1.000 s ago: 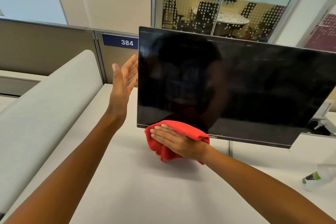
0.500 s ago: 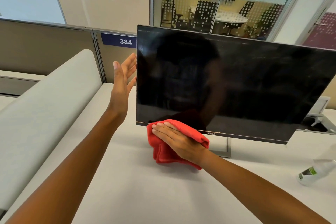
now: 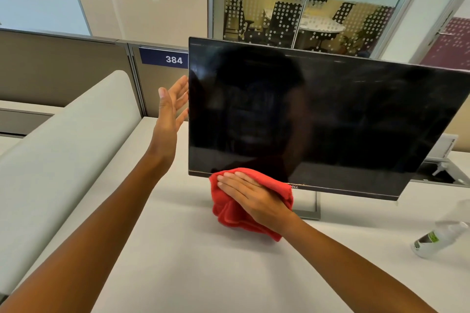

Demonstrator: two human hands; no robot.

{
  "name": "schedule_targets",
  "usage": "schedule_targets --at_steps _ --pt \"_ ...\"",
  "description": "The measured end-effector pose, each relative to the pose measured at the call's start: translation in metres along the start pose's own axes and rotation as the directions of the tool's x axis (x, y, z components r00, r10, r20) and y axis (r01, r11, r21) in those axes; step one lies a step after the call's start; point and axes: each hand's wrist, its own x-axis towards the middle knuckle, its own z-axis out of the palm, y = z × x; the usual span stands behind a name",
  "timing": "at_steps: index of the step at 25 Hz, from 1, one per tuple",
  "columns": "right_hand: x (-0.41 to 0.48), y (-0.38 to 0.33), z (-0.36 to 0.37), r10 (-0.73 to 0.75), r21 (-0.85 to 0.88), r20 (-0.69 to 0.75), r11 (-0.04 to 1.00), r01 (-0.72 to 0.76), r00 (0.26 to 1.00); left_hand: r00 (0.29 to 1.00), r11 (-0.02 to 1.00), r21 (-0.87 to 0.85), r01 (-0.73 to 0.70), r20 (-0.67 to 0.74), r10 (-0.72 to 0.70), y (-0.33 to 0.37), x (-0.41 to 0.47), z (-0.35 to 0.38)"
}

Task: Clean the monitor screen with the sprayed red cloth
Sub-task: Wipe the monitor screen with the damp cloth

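My right hand [image 3: 250,194] lies flat, pressing the crumpled red microfibre cloth [image 3: 230,215] on the black flat monitor [image 3: 330,122] at its seven o'clock corner. My left hand [image 3: 169,112], spread wide, braces its nine o'clock edge. Probably the lowest strip; how much is left I can't tell.

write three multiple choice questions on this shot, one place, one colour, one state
1. Where on the monitor is the cloth?
A) top edge
B) bottom edge, near the left corner
C) right edge

2. What colour is the cloth?
A) blue
B) red
C) white

3. How is the left hand?
A) open, fingers straight
B) clenched in a fist
C) gripping a bottle

Key:
1 B, the right hand presses it flat against the bottom bezel.
2 B, it is plainly red.
3 A, its fingers are straight beside the monitor's left edge.
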Motion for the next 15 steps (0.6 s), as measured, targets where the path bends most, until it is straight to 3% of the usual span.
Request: schedule_targets --at_steps 4,11,15 --pt "-0.066 0.017 -0.013 0.143 -0.146 -0.098 0.977 -0.156 0.985 1.0 1.0 0.001 0.001 0.0 -0.001 0.001 -0.001 0.002" --pt "-0.143 0.042 -0.044 0.3 -0.285 -0.109 0.904 -0.319 0.948 1.0 1.0 0.001 0.003 -0.015 -0.003 0.003 -0.003 0.005" --pt "-0.171 0.048 -0.056 0.477 -0.287 -0.163 0.815 -0.504 0.864 1.0 1.0 0.005 0.004 -0.019 -0.004 0.003 -0.003 0.004"
